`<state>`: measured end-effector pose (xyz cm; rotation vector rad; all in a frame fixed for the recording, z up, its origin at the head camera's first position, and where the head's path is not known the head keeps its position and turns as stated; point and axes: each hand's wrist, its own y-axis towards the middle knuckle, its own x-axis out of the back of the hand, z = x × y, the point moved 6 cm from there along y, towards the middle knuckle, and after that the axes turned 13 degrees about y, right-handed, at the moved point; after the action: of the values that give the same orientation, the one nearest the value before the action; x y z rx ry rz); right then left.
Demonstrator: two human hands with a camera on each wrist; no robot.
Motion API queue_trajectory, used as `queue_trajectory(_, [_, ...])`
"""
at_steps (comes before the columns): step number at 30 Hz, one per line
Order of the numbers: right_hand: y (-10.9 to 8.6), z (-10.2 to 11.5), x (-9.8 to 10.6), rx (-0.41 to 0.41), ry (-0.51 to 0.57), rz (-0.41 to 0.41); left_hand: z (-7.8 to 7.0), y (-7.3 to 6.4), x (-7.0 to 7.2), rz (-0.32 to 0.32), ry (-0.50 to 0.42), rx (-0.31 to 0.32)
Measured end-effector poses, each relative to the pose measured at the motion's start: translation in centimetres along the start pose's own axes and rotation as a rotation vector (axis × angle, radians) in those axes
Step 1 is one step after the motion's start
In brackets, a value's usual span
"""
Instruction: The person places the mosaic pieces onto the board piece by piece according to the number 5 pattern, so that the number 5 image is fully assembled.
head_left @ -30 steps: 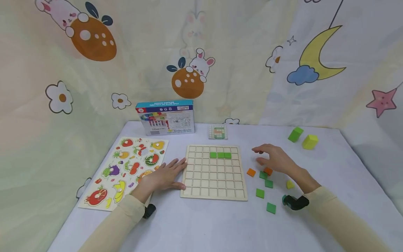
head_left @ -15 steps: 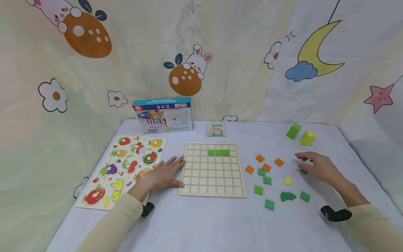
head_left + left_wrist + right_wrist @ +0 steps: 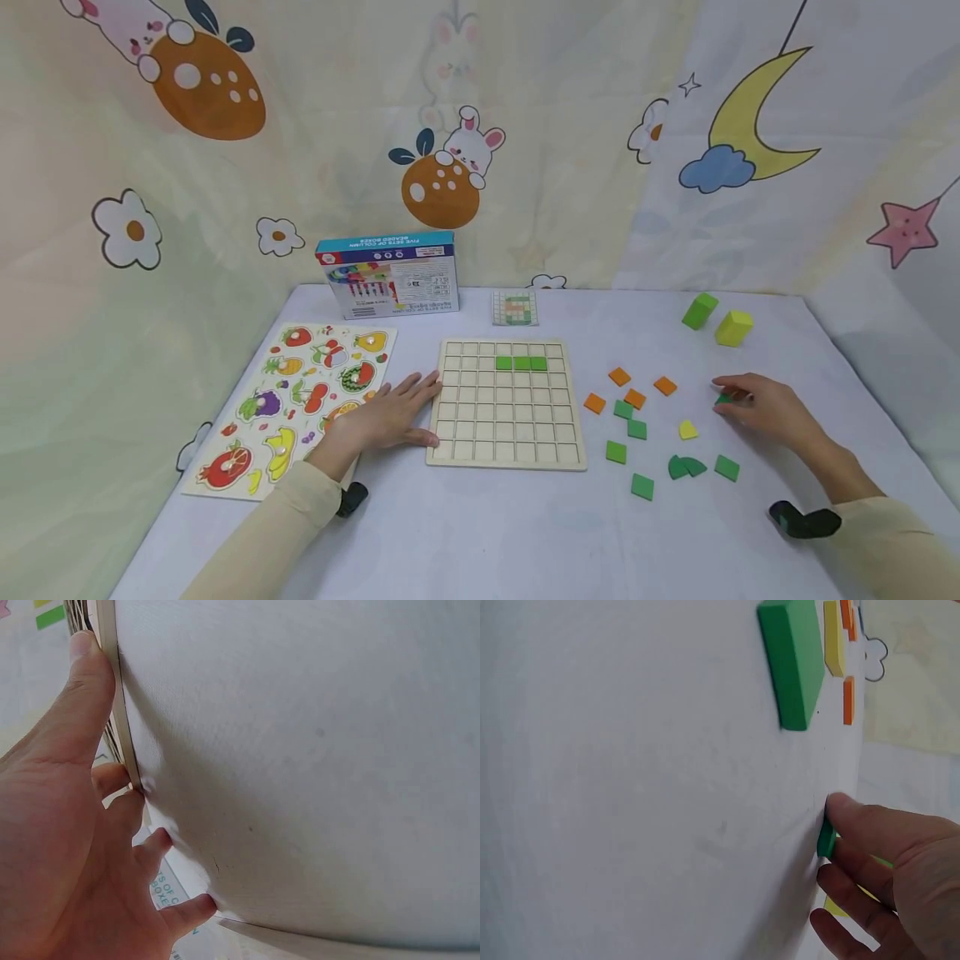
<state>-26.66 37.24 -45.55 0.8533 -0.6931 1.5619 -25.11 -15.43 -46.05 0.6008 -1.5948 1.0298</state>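
My left hand (image 3: 384, 419) lies with its fingers spread at the left edge of a wooden grid board (image 3: 486, 433); in the left wrist view the thumb (image 3: 88, 690) touches the board's side. Three light green squares (image 3: 522, 363) sit in a row in the board's upper cells. Over on the right, my right hand (image 3: 776, 414) pinches a small dark green tile (image 3: 826, 838) between thumb and fingers, low at the tabletop. The fingers partly cover that tile. Closest to this hand lie an orange square (image 3: 665, 386), a yellow piece (image 3: 687, 430) and a green square (image 3: 727, 468).
Several orange and green squares (image 3: 616, 452) lie scattered right of the board, with dark green rounded pieces (image 3: 686, 467). A fruit puzzle (image 3: 300, 375) is on the left. At the back stand a box (image 3: 393, 279), a pattern card (image 3: 515, 308) and green and yellow blocks (image 3: 733, 329).
My right hand has moved right, away from the orange squares, then lowered onto the dark green tile and pinched it. The left hand stays at the board; the view shifted slightly.
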Motion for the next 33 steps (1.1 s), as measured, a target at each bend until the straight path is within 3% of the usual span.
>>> queue_trajectory(7, [0.2,1.1,-0.2,0.02,0.02,-0.007,0.2,-0.1,0.0,0.006,0.0,0.008])
queue_trajectory(11, [0.9,3.3,-0.4,0.069,0.051,-0.021,0.2,-0.1,0.1,0.009,-0.001,0.016])
queue_trajectory(20, [5.0,11.9,-2.6,0.279,0.128,0.025,0.0,-0.2,0.0,0.017,-0.012,0.024])
queue_trajectory(28, [9.0,20.1,-7.1,0.438,0.19,0.101,0.1,0.0,-0.4,0.028,-0.012,0.048])
queue_trajectory(33, [10.7,24.0,-10.3,0.52,0.179,0.168,0.0,0.0,-0.3,0.024,-0.018,0.046])
